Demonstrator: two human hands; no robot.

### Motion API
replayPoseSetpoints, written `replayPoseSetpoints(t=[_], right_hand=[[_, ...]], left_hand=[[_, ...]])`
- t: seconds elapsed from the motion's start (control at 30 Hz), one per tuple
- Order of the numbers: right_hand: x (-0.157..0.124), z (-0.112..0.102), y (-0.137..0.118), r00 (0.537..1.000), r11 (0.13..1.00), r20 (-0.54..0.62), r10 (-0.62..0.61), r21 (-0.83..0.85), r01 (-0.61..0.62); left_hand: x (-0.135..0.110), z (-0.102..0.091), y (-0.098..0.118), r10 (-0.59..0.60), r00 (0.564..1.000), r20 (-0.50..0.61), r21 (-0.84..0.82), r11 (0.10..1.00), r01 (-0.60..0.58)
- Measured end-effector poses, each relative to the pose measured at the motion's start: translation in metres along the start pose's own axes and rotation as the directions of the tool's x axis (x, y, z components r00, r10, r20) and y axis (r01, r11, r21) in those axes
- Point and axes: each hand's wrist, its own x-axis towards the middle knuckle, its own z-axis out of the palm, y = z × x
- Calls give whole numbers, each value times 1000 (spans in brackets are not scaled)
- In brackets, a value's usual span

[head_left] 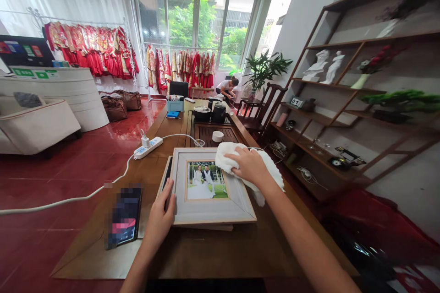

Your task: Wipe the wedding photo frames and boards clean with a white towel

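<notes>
A white picture frame (213, 211) with a photo (207, 181) of two people in wedding clothes lies on the wooden table, on top of at least one more flat frame. My left hand (162, 207) holds the frame by its left edge, fingers along the side. In my right hand (250, 165) is a bunched white cloth (227, 153), pressed on the frame's upper right corner. Part of the cloth hangs past the frame's right side. The fingertips under the cloth are partly hidden.
Left on the table (185, 256) lie a phone (125, 217) and a power strip (148, 148) with a trailing cord. Beyond the frame stand a white cup (217, 136), a tea tray and a kettle (218, 112). Shelves (330, 119) rise right; a person (227, 88) bends far back.
</notes>
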Motion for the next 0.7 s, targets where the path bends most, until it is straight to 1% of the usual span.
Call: replayPoseSetpoints(t=[0.13,0.3,0.47,0.7], right_hand=[[8,1,0,1000,1000,14,20,16,-20],[-2,-4,-8,999,998,40,-12,59,9],[-24,-13,-20,996,989,62,-66,135,57],[-70,-29,-38,990,976,106,-89,206,66]], left_hand=[[-1,1,1,1,1000,-8,-2,1000,-1],[-1,6,2,5,998,-56,-2,1000,-5],[-2,8,2,11,996,-84,-9,1000,-11],[-1,10,1,17,995,-97,-21,1000,-19]])
